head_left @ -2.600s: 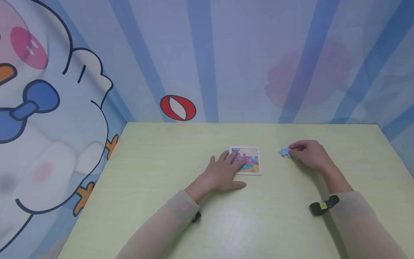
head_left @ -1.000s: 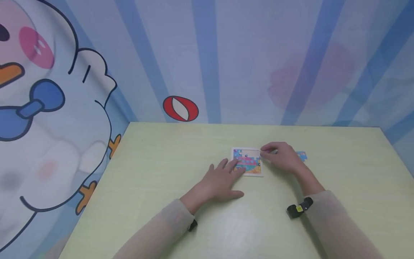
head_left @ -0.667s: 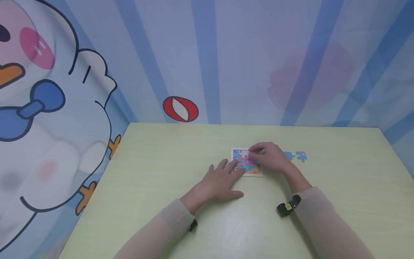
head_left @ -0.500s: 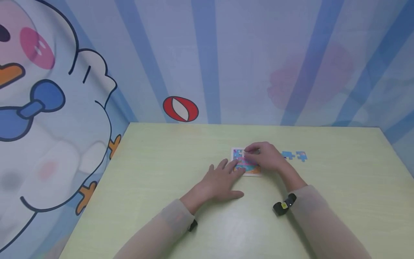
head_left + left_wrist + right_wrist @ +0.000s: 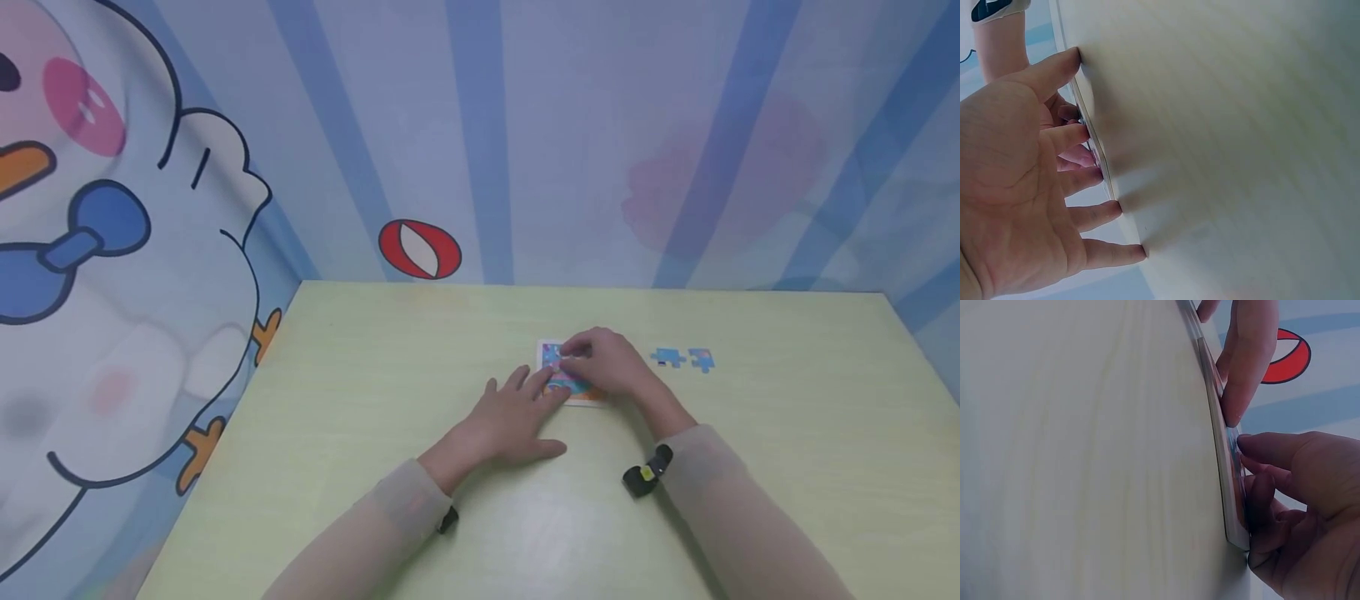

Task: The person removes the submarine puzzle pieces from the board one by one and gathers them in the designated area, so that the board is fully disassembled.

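A small square jigsaw board (image 5: 596, 404) with a white rim lies on the table in the head view, its coloured picture partly covered by both hands. My left hand (image 5: 510, 423) is spread flat, with fingertips resting on the board's lower left part. Over the upper right of the board, my right hand (image 5: 609, 363) has thumb and forefinger brought together in a pinch at a puzzle piece, which the fingers hide almost entirely. In the right wrist view, the right hand's thumb and finger (image 5: 1272, 447) meet the surface of the board, with the other fingers curled.
Two loose blue puzzle pieces (image 5: 667, 357) lie to the right of the board. The pale wooden table (image 5: 375, 367) ends at a printed cloth backdrop (image 5: 562, 150) behind and at the left. Each wrist carries a small black camera (image 5: 641, 479).
From beside the loose pieces, my right hand has moved left onto the board, uncovering two pieces on the table. My left hand has stayed on the board, shifting only slightly.
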Motion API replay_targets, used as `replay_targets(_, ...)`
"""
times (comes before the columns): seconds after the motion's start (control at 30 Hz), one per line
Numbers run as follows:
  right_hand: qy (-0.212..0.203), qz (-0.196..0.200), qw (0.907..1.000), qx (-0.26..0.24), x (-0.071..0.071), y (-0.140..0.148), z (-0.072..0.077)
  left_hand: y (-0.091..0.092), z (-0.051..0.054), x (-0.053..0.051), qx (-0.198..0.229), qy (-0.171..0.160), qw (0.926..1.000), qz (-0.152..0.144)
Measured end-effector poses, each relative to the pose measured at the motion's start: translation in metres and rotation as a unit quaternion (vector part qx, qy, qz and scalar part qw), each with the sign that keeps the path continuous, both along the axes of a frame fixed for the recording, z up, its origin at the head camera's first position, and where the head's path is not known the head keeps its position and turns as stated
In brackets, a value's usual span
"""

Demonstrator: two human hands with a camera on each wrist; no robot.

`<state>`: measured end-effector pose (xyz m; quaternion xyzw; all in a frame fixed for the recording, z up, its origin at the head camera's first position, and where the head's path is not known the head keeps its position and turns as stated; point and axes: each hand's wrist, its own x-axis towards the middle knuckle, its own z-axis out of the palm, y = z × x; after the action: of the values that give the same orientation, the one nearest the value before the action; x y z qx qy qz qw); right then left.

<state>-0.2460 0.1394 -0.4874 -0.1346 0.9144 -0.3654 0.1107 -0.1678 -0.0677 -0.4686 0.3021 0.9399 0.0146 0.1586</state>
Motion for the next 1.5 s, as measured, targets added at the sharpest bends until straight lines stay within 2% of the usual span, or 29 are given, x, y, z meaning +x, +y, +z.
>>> replay_targets(1.1,-0.011,-0.011,0.9993,0.034,-0.003,-0.01,0.0,0.0,0.0,0.0,-0.004,-0.003,1.0,0.001)
replay_targets(1.37,0.004,-0.007,0.9997,0.022,-0.003,-0.003,0.002,0.001,0.001,0.001,-0.008,-0.003,1.0,0.0)
replay_targets(1.5,-0.005,-0.003,0.9997,0.023,-0.002,0.006,0.003,0.001,0.002,0.001,-0.007,-0.005,1.0,0.004)
